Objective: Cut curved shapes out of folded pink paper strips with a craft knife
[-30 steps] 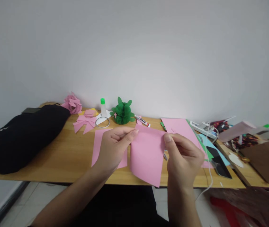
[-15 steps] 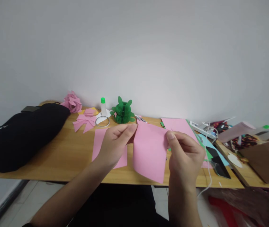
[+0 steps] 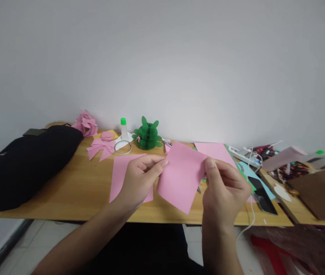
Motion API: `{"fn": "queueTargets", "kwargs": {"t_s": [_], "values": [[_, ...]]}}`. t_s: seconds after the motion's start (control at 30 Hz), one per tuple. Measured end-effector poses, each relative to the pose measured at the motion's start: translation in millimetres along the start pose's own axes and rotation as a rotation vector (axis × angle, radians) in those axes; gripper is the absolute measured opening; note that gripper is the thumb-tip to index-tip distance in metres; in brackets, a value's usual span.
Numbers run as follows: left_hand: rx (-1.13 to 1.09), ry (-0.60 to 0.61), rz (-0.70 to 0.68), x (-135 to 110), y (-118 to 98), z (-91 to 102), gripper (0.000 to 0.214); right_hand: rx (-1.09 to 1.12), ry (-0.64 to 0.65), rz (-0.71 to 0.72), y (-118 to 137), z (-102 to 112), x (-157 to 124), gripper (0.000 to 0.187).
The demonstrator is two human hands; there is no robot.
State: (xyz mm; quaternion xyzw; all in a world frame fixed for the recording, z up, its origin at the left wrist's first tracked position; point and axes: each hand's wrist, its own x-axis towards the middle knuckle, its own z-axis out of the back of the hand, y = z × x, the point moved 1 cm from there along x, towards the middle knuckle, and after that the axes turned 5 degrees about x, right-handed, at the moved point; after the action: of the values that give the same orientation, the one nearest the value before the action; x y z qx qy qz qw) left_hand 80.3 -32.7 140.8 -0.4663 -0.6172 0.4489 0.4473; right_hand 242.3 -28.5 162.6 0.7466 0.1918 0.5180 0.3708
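I hold a pink paper sheet (image 3: 181,176) up over the front of the wooden table (image 3: 79,191), tilted like a diamond. My left hand (image 3: 139,179) pinches its left edge, thumb on top. My right hand (image 3: 225,189) pinches its upper right corner. Under my left hand another pink sheet (image 3: 119,173) lies flat on the table. A third pink sheet (image 3: 216,151) lies behind my right hand.
A black bag (image 3: 22,164) fills the table's left end. At the back stand a pink paper flower (image 3: 86,124), pink bows (image 3: 101,147), a green-capped glue bottle (image 3: 124,130), a tape ring (image 3: 123,147) and a green paper cactus (image 3: 147,134). A phone (image 3: 261,194), cables and paper scraps clutter the right.
The held pink sheet has turned so that one corner points down, and it sits a little higher. Both hands kept their pinch and shifted slightly.
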Motion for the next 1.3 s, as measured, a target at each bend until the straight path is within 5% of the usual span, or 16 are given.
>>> {"fn": "queueTargets", "kwargs": {"t_s": [0.33, 0.77, 1.07, 1.3], "values": [[-0.122, 0.057, 0.059, -2.2, -1.9, -2.9, 0.010, 0.032, -0.062, -0.036, 2.1, 0.6, -1.8, 0.008], [0.155, -0.026, -0.162, 1.9, -12.2, -2.5, 0.010, 0.094, -0.021, -0.014, 0.2, 5.3, -0.6, 0.009], [0.359, 0.136, -0.332, 10.0, -49.4, 5.6, 0.012, 0.046, 0.287, -0.006, -11.4, 30.8, 14.3, 0.013], [0.556, 0.439, -0.229, 25.2, -56.4, 13.7, 0.013, -0.097, 0.672, -0.203, 9.1, 21.9, 38.0, 0.011]]}}
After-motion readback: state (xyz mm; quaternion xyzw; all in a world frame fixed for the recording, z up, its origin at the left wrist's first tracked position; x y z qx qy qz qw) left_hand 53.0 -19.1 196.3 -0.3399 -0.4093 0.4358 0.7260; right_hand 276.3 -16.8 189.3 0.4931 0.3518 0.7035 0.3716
